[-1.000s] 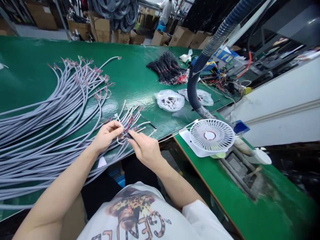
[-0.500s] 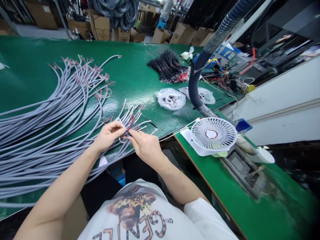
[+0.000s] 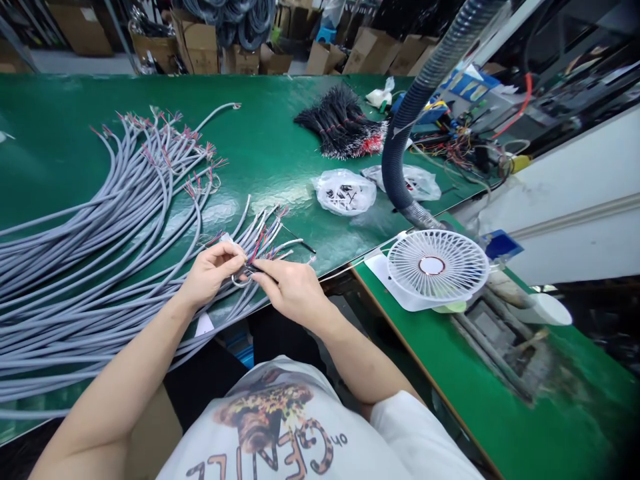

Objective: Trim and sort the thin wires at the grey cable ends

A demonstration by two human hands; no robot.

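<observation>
My left hand and my right hand meet over the table's front edge, with their fingertips pinching thin wires from a stripped grey cable end. A small dark part and a thin metal loop sit between my hands, partly hidden by my fingers. Beside my left hand lies a large bundle of grey multi-core cables, with red and coloured wires at its far ends. More stripped cable ends fan out just beyond my hands.
On the green bench top lie a bundle of black wires with red tips and two plastic bags of small parts. A ribbed dark hose and a white fan stand to the right. Cardboard boxes stand behind.
My view has shifted slightly, so the bench and fan sit a little differently in the picture. My hands stay together on the wires, with only small finger movement.
</observation>
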